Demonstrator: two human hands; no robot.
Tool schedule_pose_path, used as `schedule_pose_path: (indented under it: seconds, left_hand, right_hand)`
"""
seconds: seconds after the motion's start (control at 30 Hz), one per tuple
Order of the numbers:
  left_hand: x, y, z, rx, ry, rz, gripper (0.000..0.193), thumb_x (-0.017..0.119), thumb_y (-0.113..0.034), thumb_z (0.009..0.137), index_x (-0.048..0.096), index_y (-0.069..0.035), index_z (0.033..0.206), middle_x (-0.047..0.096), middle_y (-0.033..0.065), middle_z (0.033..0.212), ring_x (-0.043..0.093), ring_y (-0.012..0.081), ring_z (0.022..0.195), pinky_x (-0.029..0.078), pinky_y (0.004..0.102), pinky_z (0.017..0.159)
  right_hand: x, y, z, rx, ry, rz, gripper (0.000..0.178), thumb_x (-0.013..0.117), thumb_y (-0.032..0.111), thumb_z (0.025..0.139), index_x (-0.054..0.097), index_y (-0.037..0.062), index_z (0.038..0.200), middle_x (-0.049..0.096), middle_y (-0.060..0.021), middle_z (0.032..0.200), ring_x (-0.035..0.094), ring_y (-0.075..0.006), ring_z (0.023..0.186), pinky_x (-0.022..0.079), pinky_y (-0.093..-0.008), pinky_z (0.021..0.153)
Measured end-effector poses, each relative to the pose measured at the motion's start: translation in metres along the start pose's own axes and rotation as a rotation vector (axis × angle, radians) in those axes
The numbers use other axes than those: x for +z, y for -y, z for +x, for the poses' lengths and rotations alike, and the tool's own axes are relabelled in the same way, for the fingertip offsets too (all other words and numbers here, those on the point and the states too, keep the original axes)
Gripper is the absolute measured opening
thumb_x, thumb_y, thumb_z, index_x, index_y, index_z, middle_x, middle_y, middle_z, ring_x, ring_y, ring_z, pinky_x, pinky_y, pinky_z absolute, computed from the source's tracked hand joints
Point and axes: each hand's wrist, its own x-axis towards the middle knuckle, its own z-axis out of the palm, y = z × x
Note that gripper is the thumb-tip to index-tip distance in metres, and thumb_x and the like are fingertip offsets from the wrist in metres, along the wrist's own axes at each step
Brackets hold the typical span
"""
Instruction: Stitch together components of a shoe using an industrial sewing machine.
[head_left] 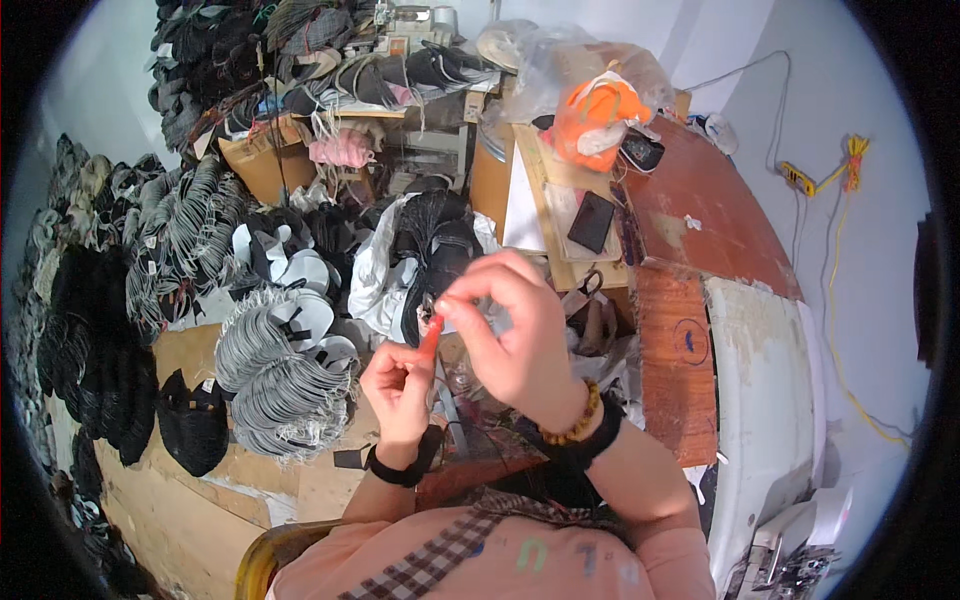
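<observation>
My left hand (397,390) is raised in front of my body with its fingers curled. A narrow orange-red shape (431,337) rises from it; I cannot tell whether it is a covered fingertip or a small held object. My right hand (515,325) is just above and to the right, thumb and forefinger pinched together at the top of that shape. What the pinch holds is too small to make out. Behind the hands lies a black bundle of knitted pieces (437,235) with white cloth (378,290) beside it.
To the left are a fanned stack of grey pieces (285,375), a black cup-shaped piece (192,422) and black bundles (95,350). A phone (591,222) and an orange bag (598,120) lie on the right-hand boards. A reddish-brown tabletop (700,200) stretches beyond them.
</observation>
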Motion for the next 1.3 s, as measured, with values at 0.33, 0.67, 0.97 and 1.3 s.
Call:
schedule_pose_path:
  seconds: [0.33,0.67,0.97,1.3]
  left_hand:
    - [0.013,0.036,-0.027,0.097,0.257,0.205,0.01,0.064,0.002,0.086,0.062,-0.002,0.095,0.062,0.0005,0.078,0.061,0.0072,0.069,0.049,0.023,0.062]
    - [-0.03,0.192,-0.055,-0.942,0.24,0.246,0.012,0.061,-0.017,0.092,0.062,-0.004,0.092,0.062,0.0041,0.066,0.054,0.0109,0.049,0.041,0.0248,0.045]
    - [-0.065,0.212,-0.049,-1.135,0.016,0.077,0.033,0.062,-0.037,0.093,0.064,-0.004,0.089,0.063,0.0067,0.065,0.048,0.0099,0.043,0.036,0.0224,0.04]
    - [0.045,0.056,-0.05,-0.671,1.47,0.3,0.016,0.068,-0.016,0.092,0.069,-0.001,0.095,0.07,0.0038,0.078,0.066,0.0109,0.073,0.052,0.0249,0.066]
  right_hand:
    - [-0.015,-0.021,-0.084,0.748,0.444,0.687,0.047,0.05,0.03,0.102,0.045,-0.0023,0.136,0.058,-0.0115,0.127,0.055,-0.0164,0.116,0.043,-0.0323,0.1]
    - [-0.259,0.002,-0.114,0.939,-0.207,0.318,0.021,0.062,0.009,0.093,0.067,0.0011,0.112,0.068,-0.0039,0.087,0.048,-0.0023,0.059,0.033,-0.0171,0.049]
    - [-0.328,0.018,-0.112,0.575,-0.463,0.193,0.027,0.058,0.015,0.099,0.064,-0.0008,0.12,0.066,-0.0027,0.088,0.042,-0.0042,0.056,0.033,-0.0179,0.052]
    - [-0.204,-0.004,-0.074,0.57,-0.054,-0.17,0.012,0.064,0.007,0.089,0.068,0.0029,0.099,0.07,-0.006,0.082,0.063,-0.0117,0.065,0.048,-0.0268,0.059]
